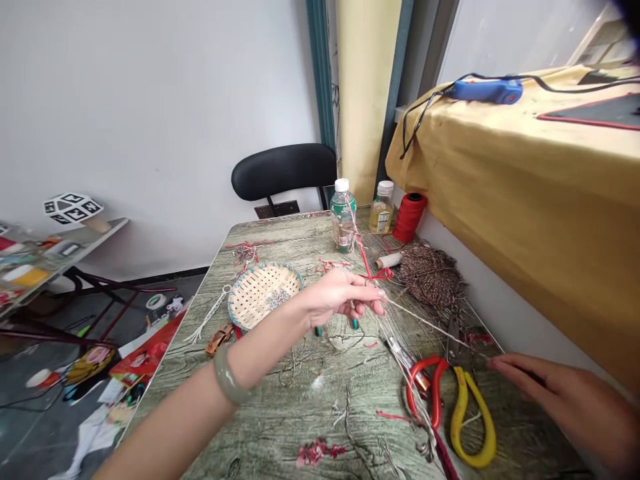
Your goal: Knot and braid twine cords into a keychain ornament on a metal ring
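A pale cord (425, 321) runs nearly straight between a person's two hands above a wood-grained table (280, 427), its long axis slanting from the left hand (345, 293), which is farther out, down toward the right hand (550, 387), which is lower and closer to the wearer. The left thumb and forefinger are pressed together where the cord emerges, the other fingers curled loosely beneath; a jade-colored bangle (229, 375) circles that forearm. The right hand, its thumb and forefinger brought together, appears to pinch the cord's far end, though the exact grip is too small to tell. Just beyond the left fingers, a red cord (364, 257) rises away from the wearer to a green-labeled bottle (343, 220), where strands are looped about the neck; the left hand is the nearer of the two to that bottle. How the red and pale cords join is hidden behind the left fingers. Below the stretched cord and between the hands lie a red-handled tool (437, 393) and a yellow-handled tool (473, 460), the latter just beside the right hand. A ball of brown yarn (433, 277) sits beyond the cord, and a woven basket (245, 303) rests left of the left hand.
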Tool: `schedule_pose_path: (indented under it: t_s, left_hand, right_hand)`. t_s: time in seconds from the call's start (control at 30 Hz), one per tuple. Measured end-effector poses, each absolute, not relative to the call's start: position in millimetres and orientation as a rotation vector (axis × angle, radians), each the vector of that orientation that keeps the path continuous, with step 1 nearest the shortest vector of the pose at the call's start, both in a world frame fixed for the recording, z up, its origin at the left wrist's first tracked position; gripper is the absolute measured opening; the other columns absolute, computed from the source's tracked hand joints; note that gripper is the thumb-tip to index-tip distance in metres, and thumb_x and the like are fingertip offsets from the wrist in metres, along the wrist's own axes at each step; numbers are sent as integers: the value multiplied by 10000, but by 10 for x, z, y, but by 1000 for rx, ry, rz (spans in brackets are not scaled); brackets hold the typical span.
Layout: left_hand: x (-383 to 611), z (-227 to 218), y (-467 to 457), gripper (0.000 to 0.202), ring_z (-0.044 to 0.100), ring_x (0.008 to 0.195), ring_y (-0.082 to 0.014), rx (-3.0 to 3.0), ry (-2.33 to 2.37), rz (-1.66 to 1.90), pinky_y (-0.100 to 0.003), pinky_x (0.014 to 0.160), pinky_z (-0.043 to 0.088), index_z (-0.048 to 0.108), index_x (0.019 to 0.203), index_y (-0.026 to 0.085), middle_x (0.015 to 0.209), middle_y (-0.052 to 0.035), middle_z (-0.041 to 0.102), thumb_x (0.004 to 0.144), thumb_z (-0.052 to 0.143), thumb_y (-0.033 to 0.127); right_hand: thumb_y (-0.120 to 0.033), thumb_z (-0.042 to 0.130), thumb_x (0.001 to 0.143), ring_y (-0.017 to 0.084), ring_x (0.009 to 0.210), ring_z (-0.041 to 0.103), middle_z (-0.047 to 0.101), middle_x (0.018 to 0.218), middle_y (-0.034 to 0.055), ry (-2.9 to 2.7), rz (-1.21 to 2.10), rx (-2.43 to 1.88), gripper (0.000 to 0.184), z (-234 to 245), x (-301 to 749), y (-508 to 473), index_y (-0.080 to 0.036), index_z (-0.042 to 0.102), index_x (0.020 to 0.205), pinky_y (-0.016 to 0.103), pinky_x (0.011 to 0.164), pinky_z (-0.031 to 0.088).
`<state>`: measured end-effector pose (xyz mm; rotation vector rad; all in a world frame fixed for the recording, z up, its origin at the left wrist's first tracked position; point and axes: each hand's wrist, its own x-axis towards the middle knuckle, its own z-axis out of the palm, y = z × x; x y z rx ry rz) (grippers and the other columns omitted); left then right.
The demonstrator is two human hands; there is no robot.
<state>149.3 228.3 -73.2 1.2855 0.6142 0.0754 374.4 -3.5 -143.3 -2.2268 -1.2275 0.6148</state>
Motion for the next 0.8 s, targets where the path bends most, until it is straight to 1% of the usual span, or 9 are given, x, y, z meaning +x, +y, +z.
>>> schedule_pose_path:
  t_s: [0.1, 0.2, 0.27, 0.3, 0.37, 0.47, 0.53, 0.67, 0.8]
  left_hand:
    - [1505, -628, 2250, 158, 460, 491, -41, 1285, 592, 77, -171, 453, 351, 690, 724, 106, 671, -46, 638, 685, 652, 254]
    - [1523, -505, 2194, 124, 478, 524, -49, 1283, 575, 100, -187, 512, 384, 685, 716, 105, 666, -32, 625, 698, 631, 214]
    - [1540, -430, 2166, 99, 488, 544, -50, 1290, 559, 111, -198, 553, 394, 681, 696, 101, 664, -23, 620, 692, 629, 186]
    - [1549, -400, 2158, 91, 489, 546, -48, 1298, 551, 114, -202, 563, 394, 680, 687, 98, 664, -21, 620, 690, 629, 173]
    - [1561, -358, 2160, 86, 491, 548, -48, 1322, 534, 117, -210, 570, 393, 681, 672, 91, 670, -26, 626, 692, 619, 149]
    - [1561, -347, 2197, 115, 500, 560, -50, 1376, 499, 134, -204, 556, 384, 687, 661, 94, 693, -34, 643, 712, 587, 120]
    - [1550, -363, 2224, 123, 489, 547, -47, 1413, 480, 148, -193, 518, 363, 694, 668, 98, 699, -32, 649, 715, 582, 118]
    - [1533, -381, 2221, 121, 460, 505, -44, 1451, 464, 166, -190, 472, 338, 697, 665, 103, 681, -29, 647, 709, 589, 135]
    - [1551, -324, 2139, 115, 475, 523, -57, 1469, 479, 194, -199, 496, 356, 690, 637, 109, 654, -33, 639, 700, 602, 148]
  right_hand:
    - [-392, 538, 777, 324, 867, 607, 690, 939, 113, -1389, 794, -2111, 265, -1409, 3500, 102, -240, 665, 954, 444, 780, 444]
    - [-412, 566, 767, 255, 822, 603, 642, 970, 106, -1352, 970, -1808, 639, -1326, 3146, 468, -183, 337, 1319, 414, 738, 474]
    - [-365, 613, 740, 202, 772, 605, 541, 1152, 122, -1207, 1220, -1466, 773, -1268, 2889, 755, -219, 194, 1374, 336, 617, 505]
    - [-371, 579, 769, 173, 719, 604, 556, 1112, 104, -1211, 1244, -1393, 735, -1245, 2769, 880, -222, 187, 1373, 302, 576, 497]
    - [-394, 533, 802, 124, 593, 556, 607, 839, 36, -1233, 1255, -1315, 545, -1222, 2571, 1046, -180, 385, 1280, 247, 523, 454]
    - [-440, 466, 833, 84, 465, 448, 503, 567, -24, -1265, 1249, -1307, 361, -1236, 2438, 1030, -125, 619, 924, 209, 447, 377]
    - [-453, 432, 848, 86, 459, 441, 503, 552, -19, -1268, 1237, -1339, 379, -1247, 2460, 872, -124, 617, 865, 209, 442, 367]
    - [-461, 376, 868, 127, 522, 516, 591, 648, 27, -1268, 1145, -1479, 391, -1205, 2634, 445, -137, 583, 937, 244, 504, 420]
    - [-482, 421, 835, 194, 604, 549, 616, 663, 41, -1283, 879, -1703, 365, -1134, 2834, 135, -168, 605, 844, 288, 578, 419]
